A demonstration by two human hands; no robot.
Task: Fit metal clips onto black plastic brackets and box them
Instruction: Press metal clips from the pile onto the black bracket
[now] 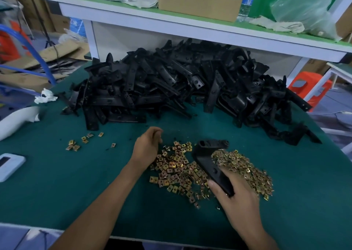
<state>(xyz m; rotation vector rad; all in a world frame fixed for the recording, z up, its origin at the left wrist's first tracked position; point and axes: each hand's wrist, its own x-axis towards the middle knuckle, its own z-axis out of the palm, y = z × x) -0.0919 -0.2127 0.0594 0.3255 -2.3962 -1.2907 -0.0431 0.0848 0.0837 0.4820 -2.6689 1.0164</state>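
A heap of gold metal clips (182,171) lies on the green table (76,192) in front of me. My right hand (236,200) grips the near end of an L-shaped black plastic bracket (204,154), which slants over the clips. My left hand (147,146) hovers at the heap's far left edge with its fingers curled downward; whether they pinch a clip is hidden. A big pile of black brackets (181,85) fills the back of the table.
A few stray clips (76,144) lie to the left. A white device (9,165) and a white object (17,120) sit at the left edge. A cardboard box (200,0) stands on the shelf above, beside a plastic bag (302,11).
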